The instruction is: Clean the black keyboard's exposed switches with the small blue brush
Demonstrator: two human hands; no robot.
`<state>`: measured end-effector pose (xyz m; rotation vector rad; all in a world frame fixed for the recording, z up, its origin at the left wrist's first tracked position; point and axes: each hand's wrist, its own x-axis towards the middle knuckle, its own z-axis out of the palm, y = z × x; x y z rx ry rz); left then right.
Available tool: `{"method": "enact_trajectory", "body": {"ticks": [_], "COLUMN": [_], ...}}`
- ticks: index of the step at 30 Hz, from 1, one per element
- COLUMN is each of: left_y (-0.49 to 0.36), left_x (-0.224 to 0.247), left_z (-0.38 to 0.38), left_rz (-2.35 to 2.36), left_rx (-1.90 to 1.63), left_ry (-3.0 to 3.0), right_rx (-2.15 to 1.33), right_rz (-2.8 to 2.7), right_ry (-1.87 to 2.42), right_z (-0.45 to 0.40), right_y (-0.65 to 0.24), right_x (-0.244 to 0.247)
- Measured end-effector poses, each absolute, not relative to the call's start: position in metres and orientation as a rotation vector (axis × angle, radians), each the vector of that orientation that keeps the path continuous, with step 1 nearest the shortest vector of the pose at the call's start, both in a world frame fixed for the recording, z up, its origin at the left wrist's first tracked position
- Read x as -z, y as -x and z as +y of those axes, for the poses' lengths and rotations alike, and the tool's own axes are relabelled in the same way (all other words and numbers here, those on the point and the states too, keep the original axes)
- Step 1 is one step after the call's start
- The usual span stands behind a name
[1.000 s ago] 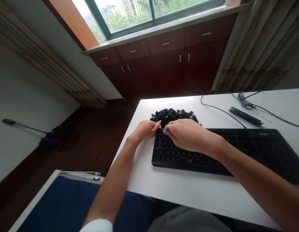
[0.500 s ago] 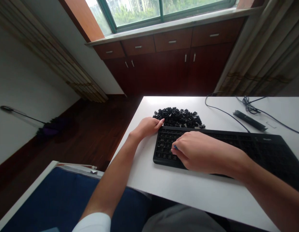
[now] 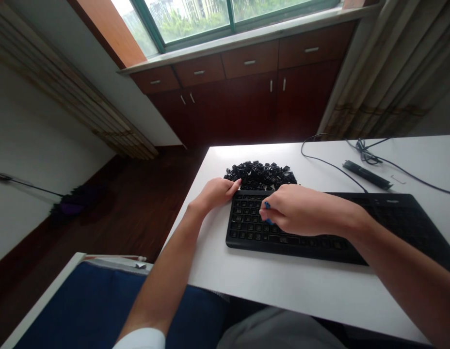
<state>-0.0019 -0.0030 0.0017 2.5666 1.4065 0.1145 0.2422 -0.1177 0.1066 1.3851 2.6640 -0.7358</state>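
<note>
My left hand (image 3: 214, 194) rests at the top left corner of a black computer keyboard (image 3: 254, 228), its fingertips close to a heap of small black keycaps (image 3: 261, 174). The heap lies on the table just beyond the keyboard's far edge. My right hand (image 3: 301, 211) is over the left part of the keys, its fingers pinched on a small blue object (image 3: 267, 205). The hand hides most of that object, so its exact kind cannot be told. Several keys under the right hand are also hidden.
The keyboard and heap stand on a white table (image 3: 301, 281). A black cable (image 3: 330, 165) curves across its far side, near a black stick-shaped device (image 3: 366, 174). A blue-seated chair (image 3: 94, 305) is at lower left. Dark wooden cabinets (image 3: 247, 102) stand beyond the table.
My right hand has moved from the keyboard's far edge towards the middle of its left keys, still pinching the blue object. My left hand stays at the top left corner.
</note>
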Motion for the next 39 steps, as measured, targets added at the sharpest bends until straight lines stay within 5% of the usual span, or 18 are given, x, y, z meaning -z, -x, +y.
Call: {"method": "enact_trajectory", "body": {"ticks": [5, 13, 20, 27, 34, 39], "left_y": [0.001, -0.001, -0.001, -0.003, -0.004, -0.004], "left_x": [0.0, -0.002, 0.001, -0.002, 0.0, 0.0], "left_z": [-0.003, -0.002, -0.002, -0.003, -0.002, -0.002], "left_rz": [1.401, 1.408, 1.41, 1.401, 1.404, 1.403], "left_rx": [-0.119, -0.094, -0.124, -0.119, -0.121, -0.118], "left_ry": [-2.563, -2.521, -2.54, -2.514, -2.542, -2.527], "right_rx": [0.963, 0.366, 0.558, 0.459, 0.711, 0.518], "right_rz": [2.703, 2.459, 2.681, 2.418, 2.772, 2.634], "right_ry": [-1.316, -1.771, -1.459, -1.648, -1.227, -1.628], "right_z": [-0.115, -0.107, -0.117, -0.121, -0.126, -0.119], "right_y": [-0.246, -0.259, -0.243, -0.255, -0.241, -0.263], "right_x": [-0.111, -0.104, -0.106, -0.112, -0.109, -0.121]}}
